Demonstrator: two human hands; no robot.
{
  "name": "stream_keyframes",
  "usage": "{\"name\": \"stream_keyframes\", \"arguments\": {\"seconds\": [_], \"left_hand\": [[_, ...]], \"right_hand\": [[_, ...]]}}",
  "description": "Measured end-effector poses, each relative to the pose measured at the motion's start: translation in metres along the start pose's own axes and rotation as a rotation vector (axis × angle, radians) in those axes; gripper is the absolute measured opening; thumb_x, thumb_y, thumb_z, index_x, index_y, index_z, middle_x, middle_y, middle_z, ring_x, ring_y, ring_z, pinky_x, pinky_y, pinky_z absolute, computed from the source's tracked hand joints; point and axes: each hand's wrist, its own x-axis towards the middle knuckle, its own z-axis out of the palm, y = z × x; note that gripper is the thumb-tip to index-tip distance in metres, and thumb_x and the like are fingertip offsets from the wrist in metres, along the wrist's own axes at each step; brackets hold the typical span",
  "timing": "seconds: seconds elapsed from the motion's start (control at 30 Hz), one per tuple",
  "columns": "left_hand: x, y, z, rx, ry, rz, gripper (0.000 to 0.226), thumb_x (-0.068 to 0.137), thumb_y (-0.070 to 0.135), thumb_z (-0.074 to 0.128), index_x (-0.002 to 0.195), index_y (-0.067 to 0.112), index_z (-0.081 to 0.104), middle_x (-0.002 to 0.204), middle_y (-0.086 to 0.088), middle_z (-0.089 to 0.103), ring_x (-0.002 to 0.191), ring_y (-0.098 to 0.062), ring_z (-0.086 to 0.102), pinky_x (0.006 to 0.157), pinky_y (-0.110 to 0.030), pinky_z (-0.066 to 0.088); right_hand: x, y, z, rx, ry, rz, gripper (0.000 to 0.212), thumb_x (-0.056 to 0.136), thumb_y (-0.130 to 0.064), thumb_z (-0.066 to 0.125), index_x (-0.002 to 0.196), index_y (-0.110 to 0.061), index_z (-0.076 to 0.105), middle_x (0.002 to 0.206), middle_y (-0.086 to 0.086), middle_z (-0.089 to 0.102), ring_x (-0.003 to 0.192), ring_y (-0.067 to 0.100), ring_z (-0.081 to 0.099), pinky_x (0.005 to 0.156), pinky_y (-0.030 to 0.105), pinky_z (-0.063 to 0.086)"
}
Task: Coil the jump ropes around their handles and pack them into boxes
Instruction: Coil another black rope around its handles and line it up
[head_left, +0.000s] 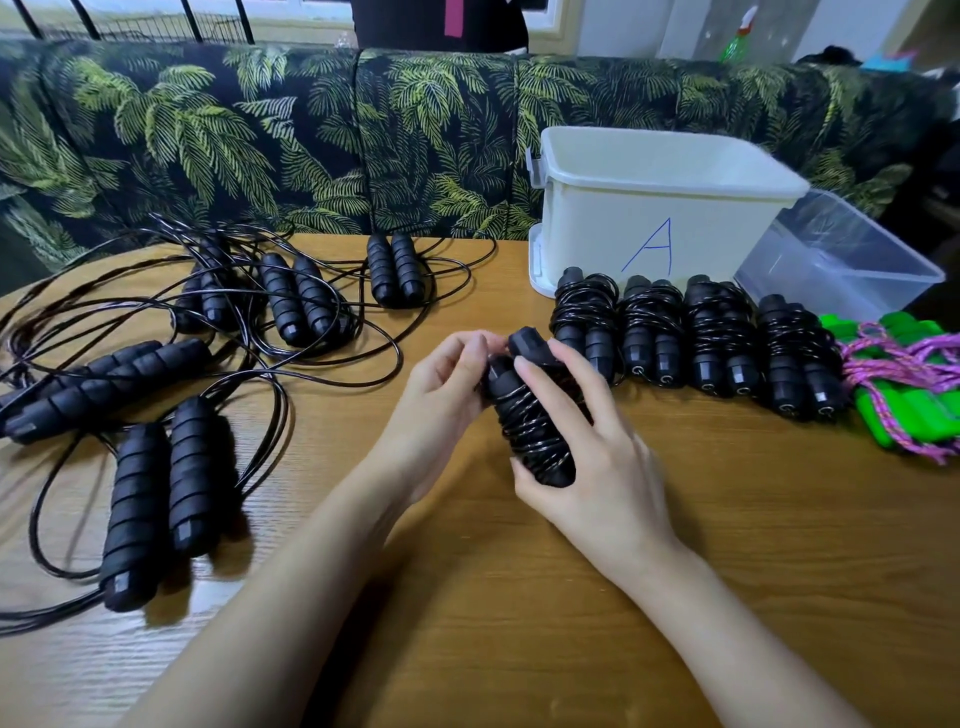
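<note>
Jump ropes loose and tangled on the table at frame left. At centre, coiled bundle held just above it: left hand fingers curled, pinching the top; right hand wrapped round the lower end. Likely to spring loose if the pinch slackens before the cord end is tucked. Further right, finished bundles in a row. Behind, white box marked A, bottom out of sight; clear box, seemingly holding nothing.

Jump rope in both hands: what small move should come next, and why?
Probably set the held jump rope down left of the four coiled ropes lined up before box A. Its cord already wraps both handles with none trailing; right hand grips it, left hand pinches its top.
</note>
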Motion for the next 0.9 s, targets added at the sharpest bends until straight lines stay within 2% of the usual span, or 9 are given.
{"name": "stream_keyframes", "arguments": {"seconds": [0.07, 0.13, 0.33, 0.47, 0.6, 0.67, 0.73, 0.83, 0.9], "left_hand": [[0.001, 0.002, -0.006, 0.269, 0.055, 0.103, 0.02, 0.1, 0.026, 0.05, 0.098, 0.012, 0.064, 0.089, 0.007, 0.065, 0.086, -0.005, 0.058, 0.08, -0.022, 0.048], [0.002, 0.002, -0.012, 0.42, 0.052, 0.157, 0.019, 0.102, 0.019, 0.051, 0.098, 0.009, 0.066, 0.086, 0.006, 0.063, 0.081, -0.004, 0.056, 0.075, -0.019, 0.045], [0.0, 0.005, -0.009, 0.426, -0.009, 0.122, 0.023, 0.102, 0.022, 0.048, 0.094, 0.011, 0.067, 0.084, 0.005, 0.06, 0.08, -0.005, 0.052, 0.073, -0.019, 0.043], [-0.003, 0.008, -0.012, 0.481, -0.019, 0.109, 0.026, 0.103, 0.021, 0.05, 0.103, 0.012, 0.073, 0.084, 0.008, 0.068, 0.082, -0.003, 0.058, 0.075, -0.019, 0.045], [-0.003, 0.009, -0.009, 0.441, 0.038, 0.098, 0.028, 0.101, 0.028, 0.053, 0.096, 0.01, 0.073, 0.082, -0.006, 0.069, 0.08, -0.008, 0.059, 0.075, -0.027, 0.047], [-0.001, 0.009, -0.01, 0.395, 0.096, 0.101, 0.022, 0.098, 0.026, 0.056, 0.105, 0.015, 0.073, 0.091, 0.007, 0.073, 0.087, -0.003, 0.064, 0.078, -0.021, 0.049], [-0.001, 0.008, -0.008, 0.374, 0.087, 0.083, 0.024, 0.098, 0.018, 0.056, 0.12, 0.02, 0.067, 0.107, 0.012, 0.074, 0.104, 0.0, 0.066, 0.085, -0.017, 0.05], [-0.002, 0.004, -0.005, 0.429, 0.083, 0.136, 0.03, 0.1, 0.014, 0.053, 0.129, 0.011, 0.063, 0.117, 0.005, 0.071, 0.112, -0.005, 0.065, 0.088, -0.019, 0.051], [0.0, 0.001, -0.005, 0.406, 0.072, 0.129, 0.037, 0.101, 0.025, 0.048, 0.134, 0.014, 0.059, 0.121, 0.002, 0.07, 0.116, -0.009, 0.064, 0.091, -0.022, 0.052]], "right_hand": [[0.0, -0.002, -0.001, -0.058, -0.019, -0.001, 0.098, 0.07, -0.03, 0.079, 0.151, -0.045, 0.025, 0.158, -0.013, 0.028, 0.113, 0.025, 0.062, 0.064, 0.042, 0.06], [0.0, -0.003, -0.001, -0.106, -0.028, -0.007, 0.102, 0.069, -0.031, 0.081, 0.153, -0.042, 0.024, 0.156, -0.011, 0.031, 0.115, 0.024, 0.06, 0.061, 0.04, 0.058], [0.001, -0.011, -0.002, -0.163, -0.041, 0.026, 0.088, 0.062, -0.03, 0.083, 0.138, -0.038, 0.041, 0.15, -0.01, 0.034, 0.112, 0.021, 0.06, 0.051, 0.031, 0.05], [0.0, -0.009, -0.004, -0.168, -0.043, 0.012, 0.079, 0.06, -0.029, 0.085, 0.129, -0.036, 0.047, 0.148, -0.009, 0.037, 0.11, 0.022, 0.061, 0.048, 0.029, 0.048], [0.003, -0.005, -0.003, -0.197, -0.032, -0.023, 0.084, 0.06, -0.029, 0.086, 0.134, -0.034, 0.046, 0.15, -0.007, 0.041, 0.114, 0.019, 0.058, 0.049, 0.03, 0.05], [0.006, -0.002, -0.001, -0.214, -0.048, -0.072, 0.091, 0.064, -0.03, 0.085, 0.144, -0.032, 0.041, 0.154, -0.006, 0.038, 0.118, 0.018, 0.056, 0.053, 0.031, 0.055], [0.006, -0.002, 0.001, -0.239, -0.054, -0.087, 0.092, 0.069, -0.034, 0.084, 0.149, -0.032, 0.039, 0.157, -0.004, 0.036, 0.118, 0.019, 0.058, 0.055, 0.032, 0.057], [0.003, -0.003, 0.003, -0.25, -0.044, -0.021, 0.094, 0.069, -0.038, 0.082, 0.151, -0.033, 0.037, 0.159, -0.004, 0.034, 0.108, 0.02, 0.063, 0.052, 0.034, 0.057], [0.003, -0.001, 0.003, -0.248, -0.05, 0.015, 0.094, 0.07, -0.042, 0.08, 0.151, -0.036, 0.032, 0.16, -0.007, 0.032, 0.103, 0.019, 0.065, 0.053, 0.035, 0.056]]}}
